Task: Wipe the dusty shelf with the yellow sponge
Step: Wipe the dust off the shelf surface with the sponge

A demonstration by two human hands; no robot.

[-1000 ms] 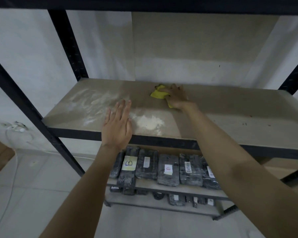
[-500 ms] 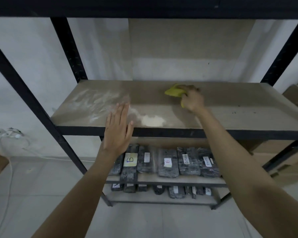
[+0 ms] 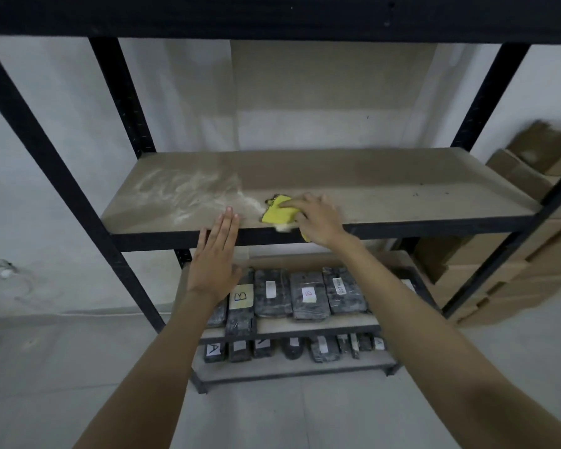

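Note:
The brown shelf board point(image 3: 386, 192) in a black metal rack carries white dust point(image 3: 178, 192) smeared over its left half. A yellow sponge point(image 3: 277, 212) lies at the board's front edge, near the middle. My right hand point(image 3: 318, 218) presses down on the sponge, fingers spread over its top. A small clump of white dust sits at the edge just under the sponge. My left hand point(image 3: 216, 257) is flat with straight fingers, its fingertips at the shelf's front edge, left of the sponge, holding nothing.
Black uprights point(image 3: 46, 163) frame the shelf on both sides, and a dark upper shelf point(image 3: 272, 14) hangs overhead. Lower shelves hold several grey wrapped packs with labels point(image 3: 306, 294). Cardboard boxes point(image 3: 499, 270) are stacked to the right. A white cable point(image 3: 0, 268) lies at the left wall.
My right hand has dragged the sponge from the back of the shelf forward and left to the front edge, pulling dust along. The left hand stays at the front edge.

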